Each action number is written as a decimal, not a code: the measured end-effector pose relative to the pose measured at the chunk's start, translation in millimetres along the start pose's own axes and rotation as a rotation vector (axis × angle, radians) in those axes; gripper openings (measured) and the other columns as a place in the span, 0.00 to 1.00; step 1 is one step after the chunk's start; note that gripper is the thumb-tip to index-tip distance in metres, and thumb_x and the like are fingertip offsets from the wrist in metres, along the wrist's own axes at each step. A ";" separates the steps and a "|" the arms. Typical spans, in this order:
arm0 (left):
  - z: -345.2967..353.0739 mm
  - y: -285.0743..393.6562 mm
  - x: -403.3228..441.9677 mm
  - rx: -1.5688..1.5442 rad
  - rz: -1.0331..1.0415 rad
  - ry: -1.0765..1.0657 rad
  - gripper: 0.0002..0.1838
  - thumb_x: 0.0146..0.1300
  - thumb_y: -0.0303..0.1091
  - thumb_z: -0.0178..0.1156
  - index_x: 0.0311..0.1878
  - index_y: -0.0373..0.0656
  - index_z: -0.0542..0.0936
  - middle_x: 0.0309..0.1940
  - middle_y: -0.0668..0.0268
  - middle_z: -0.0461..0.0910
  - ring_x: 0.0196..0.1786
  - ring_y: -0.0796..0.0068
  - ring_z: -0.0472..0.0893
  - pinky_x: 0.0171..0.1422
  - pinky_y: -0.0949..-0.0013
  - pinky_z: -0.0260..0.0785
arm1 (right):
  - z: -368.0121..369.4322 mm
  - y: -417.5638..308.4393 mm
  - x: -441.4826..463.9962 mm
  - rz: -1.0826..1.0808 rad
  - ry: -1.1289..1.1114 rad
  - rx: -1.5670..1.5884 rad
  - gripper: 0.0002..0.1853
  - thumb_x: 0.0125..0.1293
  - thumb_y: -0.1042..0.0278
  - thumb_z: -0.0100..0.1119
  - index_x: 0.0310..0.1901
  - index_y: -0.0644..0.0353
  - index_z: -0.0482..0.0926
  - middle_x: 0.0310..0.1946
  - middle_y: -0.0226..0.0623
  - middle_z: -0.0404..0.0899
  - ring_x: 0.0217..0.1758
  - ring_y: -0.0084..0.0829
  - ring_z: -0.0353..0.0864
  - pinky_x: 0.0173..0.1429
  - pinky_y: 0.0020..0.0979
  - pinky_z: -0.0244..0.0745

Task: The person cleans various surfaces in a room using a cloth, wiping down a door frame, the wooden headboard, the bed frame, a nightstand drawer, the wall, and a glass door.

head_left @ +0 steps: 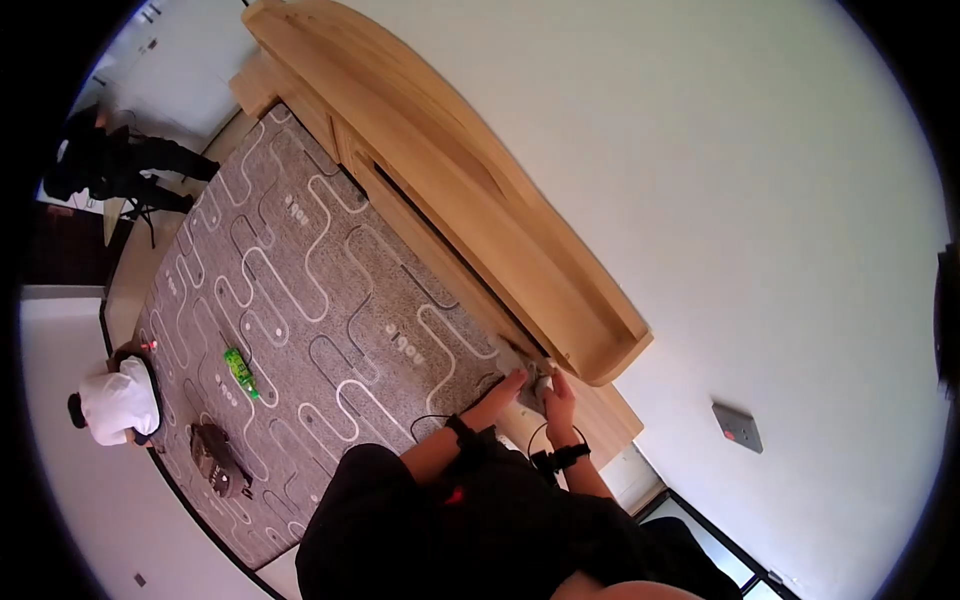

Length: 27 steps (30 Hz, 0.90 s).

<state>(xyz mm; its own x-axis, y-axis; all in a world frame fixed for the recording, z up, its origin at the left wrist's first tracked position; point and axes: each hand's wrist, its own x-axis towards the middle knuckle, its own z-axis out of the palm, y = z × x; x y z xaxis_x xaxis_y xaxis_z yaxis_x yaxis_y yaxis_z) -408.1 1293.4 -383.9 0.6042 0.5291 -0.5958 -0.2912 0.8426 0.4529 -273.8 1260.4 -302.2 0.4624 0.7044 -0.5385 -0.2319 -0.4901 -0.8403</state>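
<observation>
Both hands are close together near the lower right end of a long wooden shelf unit point(480, 190). My left hand point(508, 390) has its fingers closed at the edge of a small whitish-grey item point(533, 388), too small to make out. My right hand point(560, 398) is beside it on the right, fingers bent round the same item or its edge. Dark bands with thin cables are strapped on both wrists.
A patterned grey mattress point(330, 310) spreads out left of the shelf. On it lie a green packet point(240, 374) and a brown bag point(215, 460). A person in white point(120, 402) sits at the far left; another in black point(130, 165) is at upper left. A socket point(737, 427) is on the wall.
</observation>
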 end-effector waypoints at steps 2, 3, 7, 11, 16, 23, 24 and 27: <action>58.9 84.3 -58.6 -0.004 -0.146 0.264 0.38 0.66 0.64 0.51 0.66 0.41 0.64 0.61 0.64 0.67 0.64 0.75 0.65 0.67 0.66 0.57 | 9.9 -34.2 -22.7 0.140 -0.099 -0.681 0.26 0.57 0.79 0.47 0.59 0.56 0.76 0.39 0.40 0.85 0.48 0.25 0.82 0.48 0.29 0.74; 58.8 98.5 -52.1 0.134 -0.126 0.231 0.36 0.65 0.57 0.55 0.66 0.39 0.63 0.61 0.61 0.66 0.63 0.71 0.66 0.67 0.66 0.57 | 9.4 -30.7 -18.6 0.141 -0.100 -0.682 0.26 0.57 0.79 0.47 0.59 0.56 0.76 0.39 0.40 0.85 0.48 0.25 0.82 0.48 0.29 0.74; 13.3 58.1 -52.4 0.522 0.045 0.252 0.33 0.60 0.38 0.62 0.65 0.36 0.62 0.62 0.57 0.65 0.63 0.62 0.67 0.68 0.65 0.57 | 4.6 -15.4 -32.3 -0.211 -0.410 -0.990 0.11 0.63 0.61 0.53 0.45 0.49 0.82 0.34 0.47 0.83 0.38 0.51 0.80 0.42 0.44 0.77; -53.5 0.5 -44.2 0.668 0.110 0.378 0.33 0.55 0.25 0.58 0.65 0.35 0.62 0.61 0.56 0.67 0.64 0.61 0.67 0.67 0.64 0.58 | 7.2 -0.9 -9.3 -0.327 -0.617 -1.166 0.11 0.63 0.63 0.52 0.43 0.51 0.82 0.35 0.45 0.82 0.42 0.47 0.81 0.45 0.45 0.76; -80.7 -37.6 -30.1 0.588 -0.109 0.682 0.36 0.47 0.24 0.58 0.62 0.25 0.60 0.59 0.49 0.68 0.64 0.57 0.67 0.70 0.62 0.55 | 13.6 23.8 20.6 -0.429 -0.635 -0.964 0.12 0.63 0.63 0.51 0.39 0.59 0.80 0.36 0.49 0.80 0.41 0.50 0.80 0.47 0.45 0.75; -94.1 -64.0 -16.0 0.769 0.071 0.922 0.34 0.48 0.21 0.58 0.58 0.26 0.54 0.57 0.47 0.62 0.61 0.61 0.65 0.65 0.61 0.58 | -5.8 57.0 56.5 -0.351 -0.884 -1.222 0.20 0.63 0.51 0.52 0.37 0.61 0.82 0.34 0.53 0.82 0.40 0.53 0.81 0.46 0.49 0.76; -71.4 -56.0 -17.0 0.749 0.080 0.923 0.34 0.48 0.21 0.58 0.58 0.26 0.54 0.57 0.47 0.62 0.61 0.61 0.65 0.65 0.61 0.58 | -24.8 52.7 61.9 -0.321 -0.890 -1.294 0.21 0.62 0.49 0.52 0.37 0.61 0.82 0.34 0.53 0.82 0.41 0.52 0.81 0.47 0.49 0.76; -54.2 -34.9 -30.3 0.419 0.218 0.880 0.34 0.48 0.20 0.59 0.55 0.27 0.51 0.55 0.47 0.61 0.59 0.64 0.64 0.62 0.63 0.60 | -65.4 76.8 69.7 -0.272 -0.864 -1.396 0.15 0.60 0.54 0.54 0.37 0.57 0.81 0.35 0.50 0.81 0.44 0.50 0.80 0.48 0.47 0.75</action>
<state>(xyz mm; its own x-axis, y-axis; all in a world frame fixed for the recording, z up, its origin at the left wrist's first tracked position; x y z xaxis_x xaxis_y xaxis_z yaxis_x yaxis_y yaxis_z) -456.5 1253.4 -417.6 -0.2452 0.6967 -0.6742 0.0576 0.7047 0.7072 -203.4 1238.3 -400.1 -0.3308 0.6648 -0.6697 0.8841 -0.0300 -0.4664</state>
